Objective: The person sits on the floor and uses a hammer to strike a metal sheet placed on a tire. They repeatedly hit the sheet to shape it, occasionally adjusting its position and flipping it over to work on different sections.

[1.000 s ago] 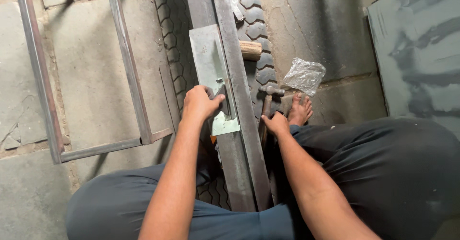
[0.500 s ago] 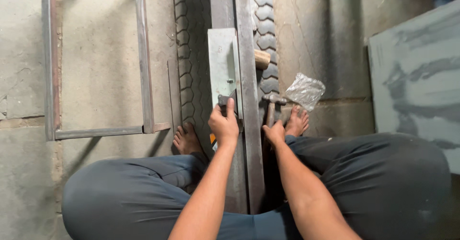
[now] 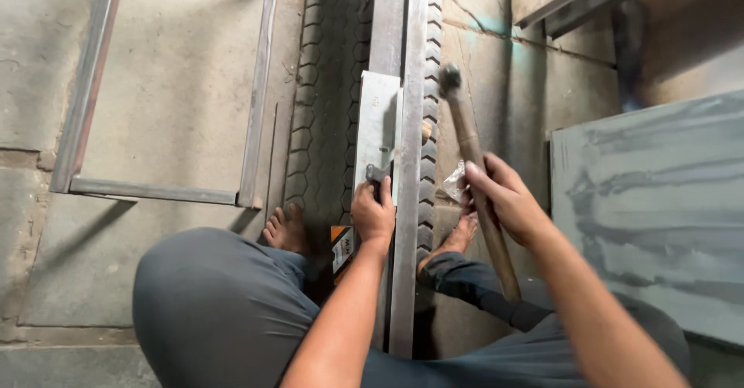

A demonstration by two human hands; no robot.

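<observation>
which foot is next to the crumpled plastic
The right foot, just below the plastic by the hammer handle; the left foot lies across the tyre.

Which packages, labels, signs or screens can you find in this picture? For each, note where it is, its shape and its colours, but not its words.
Label: a small upright rectangle, orange at the top and white below, on the tool just below the left hand, beside the long metal bar.
Plastic bag: clear and crumpled, on the floor between the tyre and the right hand, which holds a hammer.
No signs or screens in view.
</observation>
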